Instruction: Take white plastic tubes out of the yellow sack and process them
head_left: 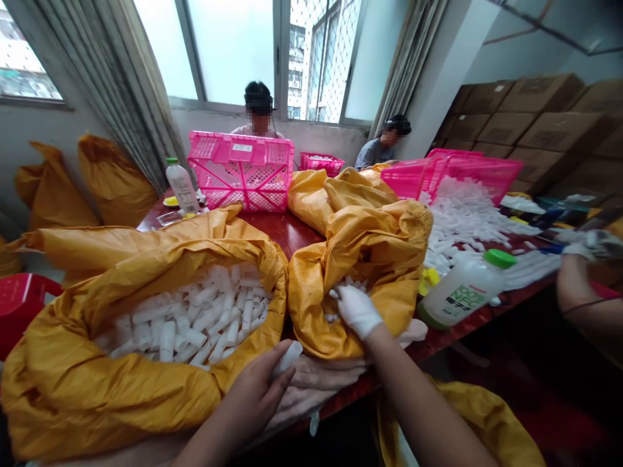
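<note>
My bare left hand (260, 389) is closed around a short translucent white plastic tube (291, 357), near the front rim of a large yellow sack (121, 402). Many similar white tubes (195, 318) fill that sack. My right hand (357, 311), in a white glove, reaches into the mouth of a smaller yellow sack (311, 324). Small white pieces (332, 318) lie in there around its fingers. The fingers look curled together at the pieces, and I cannot make out what is between them.
A bottle with a green cap (467, 288) stands right of the smaller sack. Behind it, white tubes (457, 220) spill from pink baskets (477, 172). Another pink crate (241, 172) and bottle (181, 185) stand farther back. Two people sit opposite; another person's arm (581, 285) is at right.
</note>
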Action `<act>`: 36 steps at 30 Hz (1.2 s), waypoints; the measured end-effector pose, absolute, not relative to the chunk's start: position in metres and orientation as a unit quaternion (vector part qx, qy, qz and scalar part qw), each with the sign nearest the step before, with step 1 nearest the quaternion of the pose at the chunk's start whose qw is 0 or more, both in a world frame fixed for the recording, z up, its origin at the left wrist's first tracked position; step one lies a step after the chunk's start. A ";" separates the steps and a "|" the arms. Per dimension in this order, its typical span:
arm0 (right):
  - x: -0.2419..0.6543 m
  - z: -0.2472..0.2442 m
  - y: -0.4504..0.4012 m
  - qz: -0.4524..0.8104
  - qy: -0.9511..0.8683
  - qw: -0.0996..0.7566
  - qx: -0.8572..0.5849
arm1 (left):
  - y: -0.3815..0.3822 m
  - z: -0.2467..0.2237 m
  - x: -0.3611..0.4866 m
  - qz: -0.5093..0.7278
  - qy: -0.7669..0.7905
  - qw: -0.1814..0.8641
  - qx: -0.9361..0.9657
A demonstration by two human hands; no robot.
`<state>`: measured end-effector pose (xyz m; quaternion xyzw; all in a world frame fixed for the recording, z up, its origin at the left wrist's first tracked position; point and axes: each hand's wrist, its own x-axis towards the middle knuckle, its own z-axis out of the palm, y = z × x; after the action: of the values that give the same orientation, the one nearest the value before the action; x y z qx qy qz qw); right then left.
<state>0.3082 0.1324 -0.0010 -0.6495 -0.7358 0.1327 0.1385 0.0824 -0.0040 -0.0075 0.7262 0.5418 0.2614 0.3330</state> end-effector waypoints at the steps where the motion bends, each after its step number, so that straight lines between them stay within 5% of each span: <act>1: 0.312 0.006 0.118 0.147 -0.744 0.160 -0.632 | -0.004 -0.005 0.083 0.262 0.535 0.340 0.728; 7: 0.301 0.036 0.042 0.480 -0.691 0.327 -0.430 | -0.005 0.009 0.088 0.254 0.478 0.373 0.753; 12: 0.279 0.033 0.035 0.406 -0.790 0.295 -0.352 | -0.005 0.011 0.092 0.234 0.449 0.429 0.748; 18: 0.258 0.004 0.031 0.394 -0.563 0.597 -0.413 | -0.007 0.017 0.098 0.300 0.463 0.467 0.691; 21: 0.254 -0.009 0.028 0.474 -0.519 0.568 -0.429 | -0.010 0.011 0.098 0.297 0.473 0.448 0.698; 27: 0.242 -0.025 0.027 0.514 -0.429 0.554 -0.495 | -0.007 -0.012 0.100 0.247 0.561 0.194 0.766; 34: 0.234 -0.023 0.007 0.509 -0.415 0.562 -0.504 | -0.004 0.005 0.108 0.272 0.478 0.405 0.730; 36: 0.259 -0.021 0.002 0.471 -0.391 0.593 -0.522 | 0.002 0.019 0.103 0.223 0.466 0.375 0.770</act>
<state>0.2592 0.0019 -0.0209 -0.5222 -0.3914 0.4713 0.5933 0.1028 0.0016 0.0187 0.7698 0.4660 0.2232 0.3747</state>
